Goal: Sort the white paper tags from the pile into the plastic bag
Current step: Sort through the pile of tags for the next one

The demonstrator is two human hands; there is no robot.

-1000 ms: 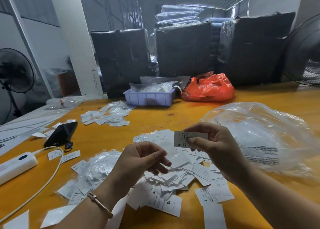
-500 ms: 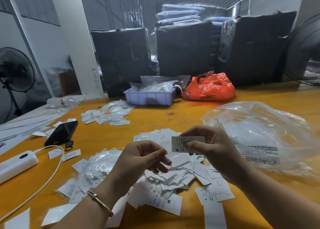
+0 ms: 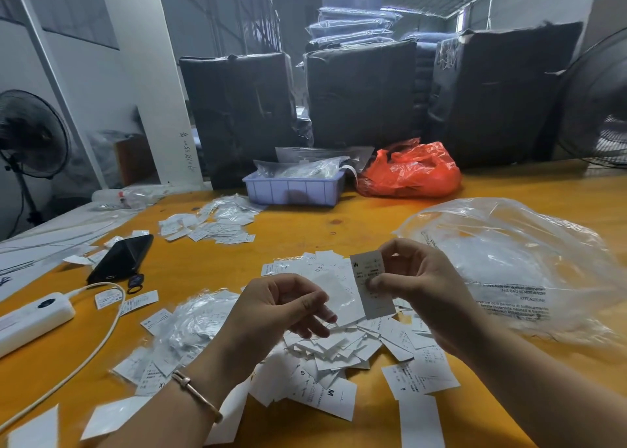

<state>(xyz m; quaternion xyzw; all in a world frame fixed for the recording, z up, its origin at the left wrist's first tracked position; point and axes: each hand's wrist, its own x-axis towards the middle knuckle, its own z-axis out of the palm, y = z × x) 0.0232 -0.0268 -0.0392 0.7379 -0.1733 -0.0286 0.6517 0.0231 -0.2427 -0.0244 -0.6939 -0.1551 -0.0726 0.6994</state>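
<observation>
Two bare forearms reach forward from the bottom of the view, hands raised side by side and close together. The left hand is turned palm inward, fingers loosely curled, thumb laid along the index finger, holding nothing. A thin bracelet circles the left wrist. The right hand is held slightly higher, its back toward the viewer, thumb and fingertips pinching a paper tag that stands nearly upright between the two hands.
</observation>
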